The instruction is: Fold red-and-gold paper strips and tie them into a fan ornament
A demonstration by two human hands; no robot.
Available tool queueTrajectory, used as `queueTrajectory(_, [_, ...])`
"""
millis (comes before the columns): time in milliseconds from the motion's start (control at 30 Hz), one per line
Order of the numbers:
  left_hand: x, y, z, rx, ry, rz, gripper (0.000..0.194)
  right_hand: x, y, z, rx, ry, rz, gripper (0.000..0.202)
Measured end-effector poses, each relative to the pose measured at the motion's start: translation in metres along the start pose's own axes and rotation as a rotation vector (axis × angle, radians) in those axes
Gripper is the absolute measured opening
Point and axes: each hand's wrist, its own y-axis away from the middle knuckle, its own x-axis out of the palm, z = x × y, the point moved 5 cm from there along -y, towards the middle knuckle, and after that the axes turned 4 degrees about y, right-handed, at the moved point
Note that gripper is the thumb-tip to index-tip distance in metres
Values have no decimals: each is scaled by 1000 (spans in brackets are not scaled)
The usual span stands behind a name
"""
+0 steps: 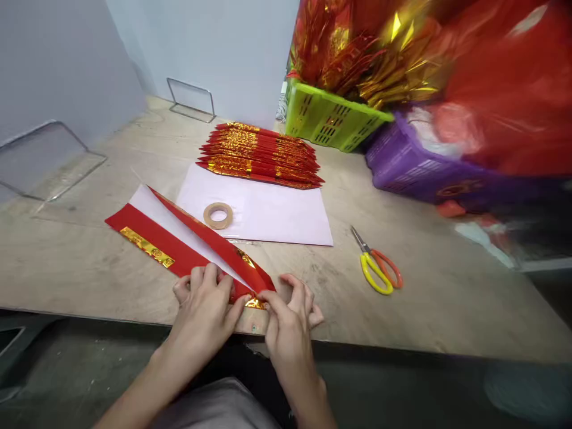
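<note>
Head view: from here I see the folded red sheet (183, 256) on the worktop (447, 298), left grip (208, 301) and right grip (288, 316) both pinching its near end; folding, I judge, calling for a firm crease.

We count 1 L hand (208, 304), 1 R hand (288, 319), 1 red sheet (185, 253), 1 tape roll (218, 225), 1 pr scissors (366, 249), 2 wire stands (190, 85), 2 baskets (330, 119); stacked pcs (263, 156) too tight to count.

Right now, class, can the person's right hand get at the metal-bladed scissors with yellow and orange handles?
Probably yes: only wooden tabletop shows between the right hand and the scissors, though that hand holds folded red paper.
</note>
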Motion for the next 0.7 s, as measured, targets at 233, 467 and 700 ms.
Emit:
queueTrajectory(233, [-3,12,23,-74,58,-85,23,2,1,-4,-55,47,14,36])
queueTrajectory(467, [-14,21,44,-80,19,-221,26,3,2,-5,-86,67,4,38])
queueTrajectory(700, [-14,17,-9,404,156,-288,25,-1,1,2,-66,45,-22,35])
